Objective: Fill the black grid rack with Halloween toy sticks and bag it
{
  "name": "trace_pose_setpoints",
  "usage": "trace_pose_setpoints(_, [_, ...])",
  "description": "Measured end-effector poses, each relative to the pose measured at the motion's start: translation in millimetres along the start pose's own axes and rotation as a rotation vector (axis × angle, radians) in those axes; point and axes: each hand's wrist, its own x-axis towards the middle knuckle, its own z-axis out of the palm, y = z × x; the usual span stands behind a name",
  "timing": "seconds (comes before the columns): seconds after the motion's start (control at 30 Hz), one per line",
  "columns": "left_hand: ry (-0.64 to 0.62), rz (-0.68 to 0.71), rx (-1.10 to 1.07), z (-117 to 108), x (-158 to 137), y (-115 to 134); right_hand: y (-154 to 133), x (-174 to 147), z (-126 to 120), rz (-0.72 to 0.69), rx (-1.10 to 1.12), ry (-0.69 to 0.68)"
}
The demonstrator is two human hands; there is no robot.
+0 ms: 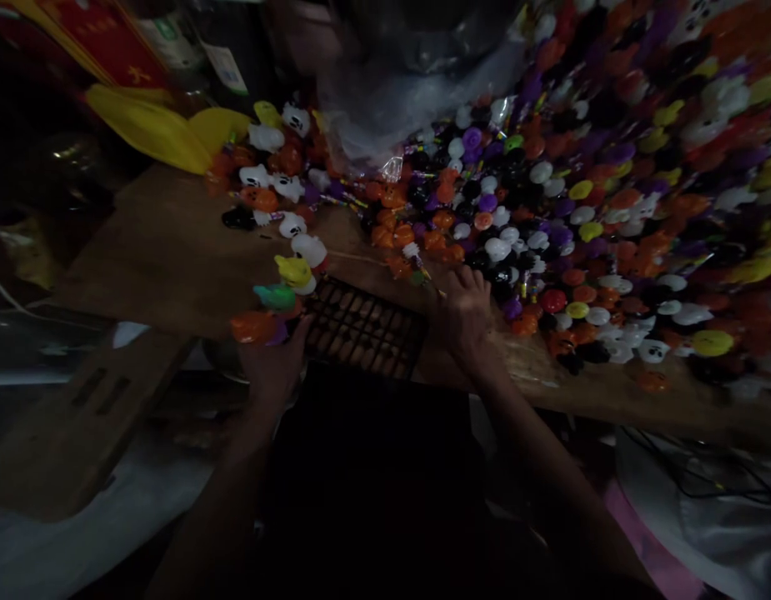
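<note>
The room is dim and fine detail is lost. My left hand [273, 360] is curled at the left end of an abacus [363, 327] with a dark frame and wooden beads. Against its fingers rests an orange plastic toy [252, 327]; a green toy [274, 296] and a yellow toy [293, 271] line up beyond it. My right hand [468, 321] is closed to the right of the abacus, pinching a thin colourful stick [424, 271]. A small white hand-shaped topper [411, 250] is at the stick's far end.
A large heap of small toys [573, 242] in orange, white, purple, black and yellow covers the right of the wooden table [141, 250]. Clear plastic bags [372, 125] lie behind. Bottles [226, 67] and a yellow object [153, 125] stand back left. Cables [703, 471] hang lower right.
</note>
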Motion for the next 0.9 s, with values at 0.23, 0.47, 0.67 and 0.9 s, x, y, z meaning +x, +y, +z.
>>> trace_pose_setpoints(0.23, [0.066,0.01,0.066,22.6,5.6,16.3,3.4,10.0,2.5,0.045,-0.064,-0.226])
trace_pose_setpoints(0.47, [-0.027,0.104,0.032,-11.3,-6.7,6.9,-13.4,-0.5,-3.8,0.1,0.263,-0.173])
trace_pose_setpoints(0.67, [-0.075,0.231,-0.017,-18.4,-3.7,6.1,-33.4,-7.7,9.0,-0.046,0.295,-0.139])
trace_pose_setpoints(0.9, [-0.014,0.28,-0.081,-12.2,-9.8,5.8,-24.3,3.0,-14.5,0.06,-0.047,-0.403])
